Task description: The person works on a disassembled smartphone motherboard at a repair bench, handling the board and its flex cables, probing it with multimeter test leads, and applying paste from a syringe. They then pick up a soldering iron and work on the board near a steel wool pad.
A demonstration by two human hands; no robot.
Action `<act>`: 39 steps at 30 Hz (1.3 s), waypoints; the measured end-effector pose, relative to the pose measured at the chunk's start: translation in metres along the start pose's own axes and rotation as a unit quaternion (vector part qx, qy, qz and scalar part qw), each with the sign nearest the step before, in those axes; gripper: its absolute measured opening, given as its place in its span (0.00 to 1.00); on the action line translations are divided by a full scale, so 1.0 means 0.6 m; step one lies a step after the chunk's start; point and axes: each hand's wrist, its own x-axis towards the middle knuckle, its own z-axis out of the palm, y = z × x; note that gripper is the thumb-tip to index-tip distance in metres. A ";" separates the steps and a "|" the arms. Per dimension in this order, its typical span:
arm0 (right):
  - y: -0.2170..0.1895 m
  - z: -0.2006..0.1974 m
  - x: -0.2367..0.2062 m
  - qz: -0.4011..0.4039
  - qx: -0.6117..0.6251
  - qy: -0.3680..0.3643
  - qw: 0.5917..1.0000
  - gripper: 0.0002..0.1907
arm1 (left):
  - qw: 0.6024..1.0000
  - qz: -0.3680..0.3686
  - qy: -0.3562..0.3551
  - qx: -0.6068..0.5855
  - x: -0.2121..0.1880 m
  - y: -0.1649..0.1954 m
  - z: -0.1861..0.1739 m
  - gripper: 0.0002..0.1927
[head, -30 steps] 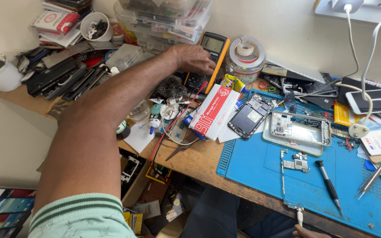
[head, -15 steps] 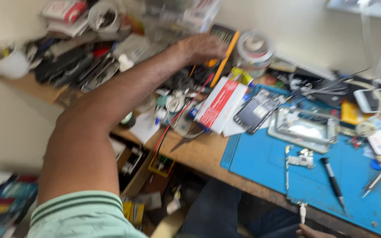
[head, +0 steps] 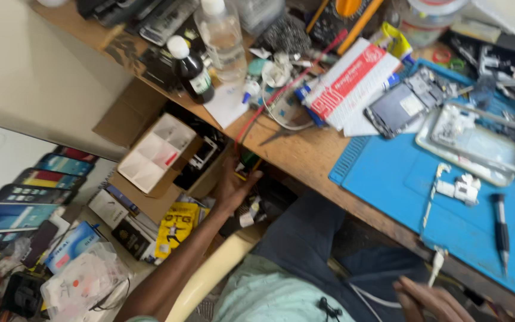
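Our left hand (head: 233, 186) reaches under the wooden tabletop (head: 305, 156), grip spread, nearest the open cardboard box of parts (head: 195, 164); we should feel gently there; our right hand (head: 433, 301) rests low, grip unclear.

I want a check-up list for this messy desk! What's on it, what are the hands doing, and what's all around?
Surface: wooden desk with a blue work mat.
Job's things: open box of small parts under the desk edge, at the left hand.
Clutter: dark bottle, clear bottle, red-and-white packet, opened phone, phone frame, screwdriver.
Hands: left hand reaches under the desk, fingers spread; right hand low at the lap, grip unclear.
Cables: red wire runs down off the desk.
Surroundings: white divided box, yellow packet, rows of phones.
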 end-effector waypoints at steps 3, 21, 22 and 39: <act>-0.081 -0.015 0.000 -0.034 0.018 -0.012 0.999 0.14 | 0.956 -0.101 -0.270 -0.052 -0.075 -0.050 0.076 0.18; -0.139 0.090 0.059 -0.146 0.141 -0.299 0.932 0.15 | 0.597 -0.271 -0.319 -0.685 0.127 0.245 -0.146 0.19; -0.140 0.086 0.060 -0.128 0.135 -0.296 0.937 0.13 | 0.577 -0.256 -0.265 -0.728 0.135 0.246 -0.144 0.19; -0.233 -0.092 0.050 -0.225 -0.008 0.052 0.973 0.26 | 0.761 -0.057 -0.296 -0.574 0.066 0.384 -0.050 0.10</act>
